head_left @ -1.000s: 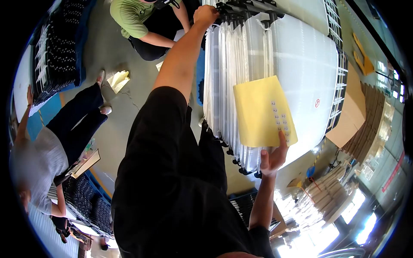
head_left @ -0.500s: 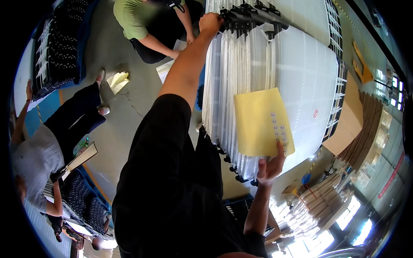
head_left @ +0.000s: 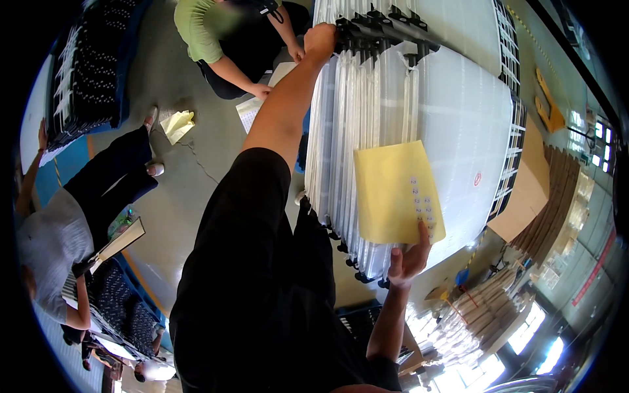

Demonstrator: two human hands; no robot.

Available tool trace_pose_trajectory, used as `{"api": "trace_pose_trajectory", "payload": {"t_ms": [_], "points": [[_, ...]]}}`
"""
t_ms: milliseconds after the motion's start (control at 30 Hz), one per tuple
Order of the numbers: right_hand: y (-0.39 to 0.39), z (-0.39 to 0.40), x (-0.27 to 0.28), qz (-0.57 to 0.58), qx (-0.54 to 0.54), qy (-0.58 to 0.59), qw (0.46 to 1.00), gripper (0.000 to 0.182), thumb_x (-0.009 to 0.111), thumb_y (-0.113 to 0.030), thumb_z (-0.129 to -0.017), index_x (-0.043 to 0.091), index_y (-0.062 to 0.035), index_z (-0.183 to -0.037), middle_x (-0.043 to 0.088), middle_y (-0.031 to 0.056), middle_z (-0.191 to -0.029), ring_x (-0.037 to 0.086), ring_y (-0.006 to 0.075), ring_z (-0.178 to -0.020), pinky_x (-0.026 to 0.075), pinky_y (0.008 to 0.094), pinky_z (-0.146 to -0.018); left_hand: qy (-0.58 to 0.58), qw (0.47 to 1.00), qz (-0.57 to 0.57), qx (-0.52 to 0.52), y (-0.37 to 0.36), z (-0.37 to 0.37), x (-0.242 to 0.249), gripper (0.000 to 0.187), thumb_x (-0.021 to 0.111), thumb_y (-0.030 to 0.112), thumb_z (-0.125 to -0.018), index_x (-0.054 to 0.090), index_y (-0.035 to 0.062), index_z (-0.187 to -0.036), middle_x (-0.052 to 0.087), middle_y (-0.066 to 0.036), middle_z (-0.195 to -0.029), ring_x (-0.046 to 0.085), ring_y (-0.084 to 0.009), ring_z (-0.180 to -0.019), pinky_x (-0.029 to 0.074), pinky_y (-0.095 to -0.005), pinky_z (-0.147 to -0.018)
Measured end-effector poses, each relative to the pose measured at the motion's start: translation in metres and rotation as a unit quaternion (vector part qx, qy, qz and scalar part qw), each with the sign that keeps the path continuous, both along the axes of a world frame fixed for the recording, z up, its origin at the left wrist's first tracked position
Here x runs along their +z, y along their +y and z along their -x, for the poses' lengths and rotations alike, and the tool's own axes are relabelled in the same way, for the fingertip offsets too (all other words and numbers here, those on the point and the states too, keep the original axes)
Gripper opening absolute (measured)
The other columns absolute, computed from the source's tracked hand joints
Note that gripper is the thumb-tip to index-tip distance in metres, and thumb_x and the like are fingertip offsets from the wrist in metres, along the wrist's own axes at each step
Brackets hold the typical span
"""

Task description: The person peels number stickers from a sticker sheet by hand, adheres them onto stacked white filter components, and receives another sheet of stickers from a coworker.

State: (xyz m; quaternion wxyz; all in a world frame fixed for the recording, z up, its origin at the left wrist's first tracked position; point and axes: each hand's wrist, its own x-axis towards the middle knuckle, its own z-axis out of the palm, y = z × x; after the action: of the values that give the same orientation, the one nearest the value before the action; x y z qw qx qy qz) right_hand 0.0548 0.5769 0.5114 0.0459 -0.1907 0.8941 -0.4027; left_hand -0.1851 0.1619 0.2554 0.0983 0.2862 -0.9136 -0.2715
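Seemingly loose, the yellow sheet lay on the wrapped stack, likely to slide if the right hand, thumb spread wide, lifted away. At the stack's far end, whether the left hand gripped anything was unclear.

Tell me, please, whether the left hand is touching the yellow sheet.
Apart: the head view shows pale panels plainly visible between the left hand and the yellow sheet.

Left hand (fingertips hidden), green-shirted co-worker cut off above
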Motion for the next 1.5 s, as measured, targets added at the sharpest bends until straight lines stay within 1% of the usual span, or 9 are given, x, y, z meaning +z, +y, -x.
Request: {"api": "trace_pose_trajectory", "payload": {"t_ms": [367,633,733,800,933,1067,1133,1200,1500], "points": [[-0.005,0.001,-0.006,0.083,-0.028,-0.01,0.996,0.074,0.07,-0.04,-0.085,0.047,0.0116,-0.132,0.046,0.0296,-0.133,0.043,0.0424,-0.128,0.031,0.0497,-0.109,-0.072,0.979,0.103,-0.158,-0.023,0.009,0.004,0.017,0.059,0.011,-0.084,0.073,0.0038,-0.088,0.072,-0.016,-0.096,0.07,-0.0342,-0.09,0.057,-0.0433,-0.079],[0.002,0.002,-0.003,0.12,0.013,0.002,0.993,0.065,0.07,-0.024,-0.084,0.047,0.0103,-0.134,0.047,0.0279,-0.133,0.042,0.0409,-0.129,0.031,0.0479,-0.11,-0.087,0.965,-0.113,0.22,-0.022,-0.069,-0.005,0.044,0.076,0.038,-0.075,0.068,0.0154,-0.113,0.072,-0.012,-0.098,0.07,-0.0308,-0.096,0.057,-0.043,-0.078],[0.004,-0.002,0.003,0.122,0.01,-0.036,0.992,0.058,0.068,-0.015,-0.086,0.047,0.0099,-0.135,0.048,0.026,-0.135,0.044,0.0375,-0.129,0.032,0.0449,-0.11,0.129,0.924,-0.286,0.219,-0.033,-0.14,0.056,0.073,0.071,0.018,-0.07,0.051,0.0087,-0.139,0.071,-0.017,-0.096,0.07,-0.0237,-0.066,0.056,-0.0349,-0.053],[0.01,0.005,0.009,0.15,0.099,0.013,0.984,0.053,0.066,-0.011,-0.088,0.048,0.0081,-0.134,0.052,0.0248,-0.131,0.048,0.037,-0.125,0.035,0.0445,-0.109,0.092,0.944,-0.262,0.176,-0.031,-0.188,0.112,0.066,0.072,0.016,-0.069,0.054,0.0057,-0.132,0.063,-0.007,-0.059,0.056,-0.0193,-0.04,0.047,-0.0331,-0.038],[0.001,0.002,-0.005,0.175,0.07,0.066,0.98,0.046,0.066,-0.01,-0.088,0.054,0.0052,-0.13,0.058,0.0239,-0.123,0.053,0.038,-0.118,0.038,0.0455,-0.106,0.011,0.976,-0.104,0.193,-0.01,-0.256,0.141,0.078,0.077,0.034,-0.068,0.054,-0.0028,-0.132,0.069,-0.023,-0.11,0.067,-0.0351,-0.101,0.054,-0.0417,-0.087],[0.018,-0.007,0.001,0.165,0.071,0.09,0.98,0.037,0.068,-0.012,-0.087,0.062,0.0026,-0.121,0.06,0.0224,-0.12,0.055,0.0376,-0.113,0.04,0.0472,-0.101,0.052,0.989,-0.123,0.065,0.05,-0.317,0.119,0.05,0.071,0.029,-0.076,0.063,0.0044,-0.119,0.071,-0.019,-0.085,0.071,-0.0306,-0.074,0.056,-0.0422,-0.069],[0.018,-0.008,0.004,0.149,0.061,0.115,0.98,0.031,0.067,-0.013,-0.088,0.066,-0.0007,-0.116,0.061,0.0199,-0.116,0.056,0.0371,-0.11,0.042,0.0476,-0.097,0.113,0.98,-0.153,0.059,0.144,-0.367,0.217,0.026,0.065,0.026,-0.082,0.07,0.0037,-0.094,0.071,-0.013,-0.086,0.068,-0.0298,-0.079,0.054,-0.0397,-0.072],[0.02,-0.013,0.007,0.062,0.064,0.177,0.98,0.027,0.067,-0.014,-0.089,0.068,-0.0033,-0.113,0.062,0.0173,-0.111,0.055,0.0369,-0.109,0.043,0.0471,-0.094,0.23,0.948,-0.22,0.009,0.207,-0.423,0.198,0.018,0.063,0.024,-0.086,0.069,0.0078,-0.09,0.063,-0.007,-0.071,0.058,-0.0148,-0.066,0.051,-0.0336,-0.065],[0.019,-0.117,0.026,0.12,0.151,0.038,0.981,0.024,0.064,-0.008,-0.088,0.068,0.0,-0.111,0.067,0.019,-0.11,0.064,0.0323,-0.102,0.047,0.0391,-0.093,0.16,0.916,-0.316,0.191,0.321,-0.602,0.196,0.02,0.069,0.016,-0.085,0.07,0.0044,-0.101,0.068,-0.006,-0.081,0.062,-0.0126,-0.07,0.052,-0.0294,-0.065]]}}
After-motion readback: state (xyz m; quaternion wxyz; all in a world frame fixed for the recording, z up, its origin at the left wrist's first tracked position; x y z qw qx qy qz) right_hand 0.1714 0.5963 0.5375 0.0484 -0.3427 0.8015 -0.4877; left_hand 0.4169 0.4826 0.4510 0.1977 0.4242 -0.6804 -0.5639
